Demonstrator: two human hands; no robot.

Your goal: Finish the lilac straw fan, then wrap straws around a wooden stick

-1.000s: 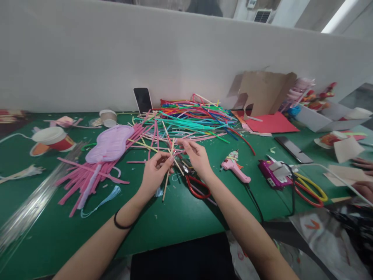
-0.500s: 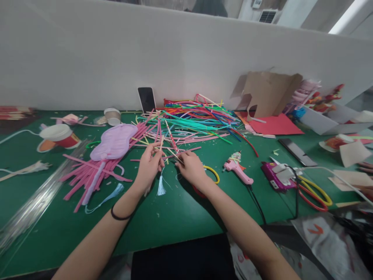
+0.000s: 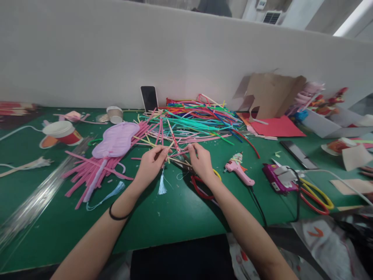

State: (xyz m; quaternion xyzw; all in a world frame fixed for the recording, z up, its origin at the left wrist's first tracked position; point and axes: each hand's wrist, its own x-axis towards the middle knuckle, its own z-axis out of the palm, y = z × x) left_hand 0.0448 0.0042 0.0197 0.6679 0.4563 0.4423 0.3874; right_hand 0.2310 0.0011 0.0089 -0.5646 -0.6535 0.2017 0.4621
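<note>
I've lifted both hands off the table again: left hand (image 3: 151, 163) and right hand (image 3: 201, 159) each pinch thin sticks (image 3: 175, 153), grip closed, just before the straw pile (image 3: 192, 120).

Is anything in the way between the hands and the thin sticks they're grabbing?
No. The left hand and the right hand already touch the thin sticks at the near edge of the pile, with nothing between. The red-handled scissors lie partly under the right hand, and a pale blue tassel hangs below the left.
</note>
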